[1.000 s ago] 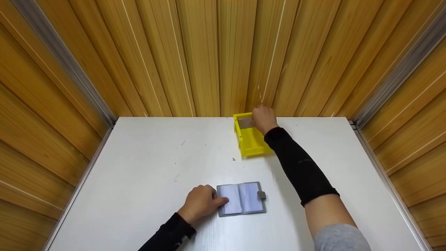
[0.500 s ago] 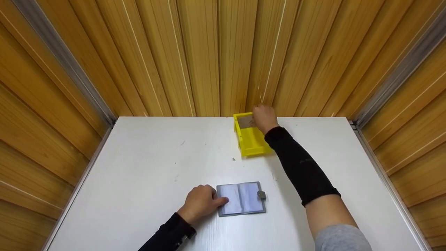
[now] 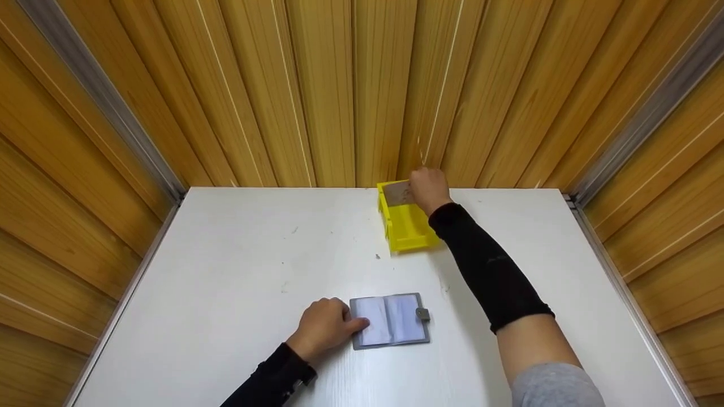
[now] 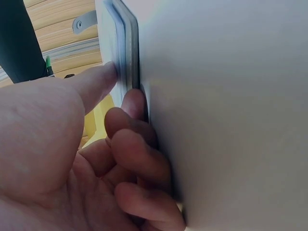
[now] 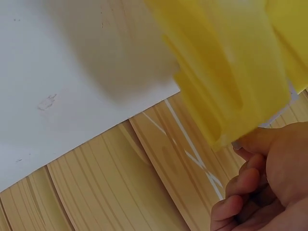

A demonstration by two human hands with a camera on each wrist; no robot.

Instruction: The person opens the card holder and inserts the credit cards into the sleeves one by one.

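A small grey card holder (image 3: 405, 319) with a snap tab lies spread on the white table, its pale clear sleeves facing up. My left hand (image 3: 325, 326) pinches its left edge; in the left wrist view the thumb (image 4: 98, 79) presses the sleeve and the index finger sits at the cover's edge. Farther back, my right hand (image 3: 429, 190) is at the back right of a yellow bin (image 3: 413, 246). Its fingers pinch a grey-brown card (image 3: 397, 194) standing against the bin's back wall. The fingertips' exact hold is hidden in the head view.
The white table (image 3: 237, 265) ends at a wood-patterned back wall (image 3: 328, 113) right behind the bin. Similar side panels with metal rails (image 3: 611, 237) close in both sides. Small scuffs mark the tabletop.
The grey-brown card has risen slightly against the bin's back wall with my right hand. My left hand and the card holder keep their place; the head view has shifted a little.
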